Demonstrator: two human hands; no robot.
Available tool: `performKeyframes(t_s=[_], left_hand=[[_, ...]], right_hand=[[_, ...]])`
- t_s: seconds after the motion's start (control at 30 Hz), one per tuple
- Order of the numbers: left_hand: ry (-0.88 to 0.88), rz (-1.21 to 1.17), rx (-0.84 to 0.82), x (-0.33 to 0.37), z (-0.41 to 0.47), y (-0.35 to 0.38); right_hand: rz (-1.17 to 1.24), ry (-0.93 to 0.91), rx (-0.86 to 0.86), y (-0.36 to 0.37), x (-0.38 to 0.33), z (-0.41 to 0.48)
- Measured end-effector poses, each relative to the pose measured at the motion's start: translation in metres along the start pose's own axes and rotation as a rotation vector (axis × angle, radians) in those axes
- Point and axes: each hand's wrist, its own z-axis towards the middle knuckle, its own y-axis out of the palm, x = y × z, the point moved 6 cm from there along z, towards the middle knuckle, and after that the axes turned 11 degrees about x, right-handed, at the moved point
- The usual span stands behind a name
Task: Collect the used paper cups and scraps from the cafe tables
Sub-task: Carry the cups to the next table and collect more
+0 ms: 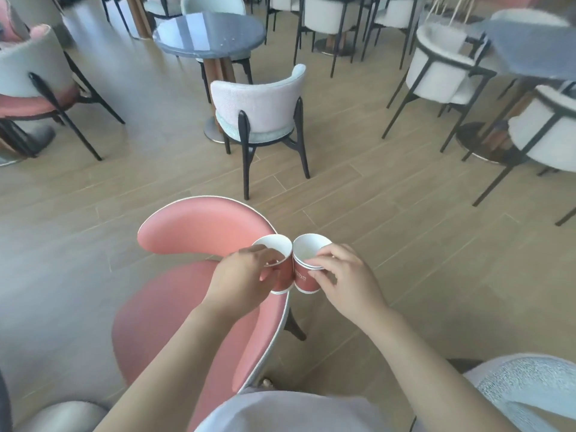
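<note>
Left cup (282,275) and right cup (304,279) are upright in mid-air over a pink chair (202,232), mouths up, red walls touching. The left hand (240,275) grips its cup with fingers curled over the near rim. The right hand (346,279) pinches the other, perhaps two cups nested, since the rim looks doubled. Stacking means lifting one sideways over its level neighbour. Both forearms reach forward, converging.

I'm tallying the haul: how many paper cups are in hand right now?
3: one cup in the left hand, a nested pair in the right hand, judging by its doubled rim. More could hide inside.
</note>
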Motion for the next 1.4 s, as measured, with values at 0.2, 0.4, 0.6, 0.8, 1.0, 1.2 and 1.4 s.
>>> performKeyframes(t_s=[0.2, 0.4, 0.6, 0.8, 1.0, 1.2, 1.4], left_hand=[[-0.107, -0.003, 0.056, -0.036, 0.034, -0.012], [-0.310, 0.033, 0.141, -0.064, 0.067, 0.000], [-0.444, 0.083, 0.219, -0.061, 0.123, 0.026], [-0.563, 0.098, 0.263, -0.040, 0.199, 0.065], [-0.589, 0.090, 0.264, -0.037, 0.271, 0.092], [-0.579, 0.053, 0.280, -0.060, 0.327, 0.089], [-0.600, 0.038, 0.342, -0.127, 0.384, 0.077]], right_hand=[[0.042, -0.025, -0.082, 0.035, 0.002, 0.056], [0.096, -0.120, -0.210, 0.080, 0.016, 0.115], [0.169, -0.284, -0.294, 0.098, 0.058, 0.184], [0.210, -0.410, -0.360, 0.093, 0.125, 0.261], [0.214, -0.414, -0.358, 0.088, 0.170, 0.323], [0.216, -0.415, -0.380, 0.113, 0.182, 0.380], [0.189, -0.461, -0.408, 0.173, 0.166, 0.461]])
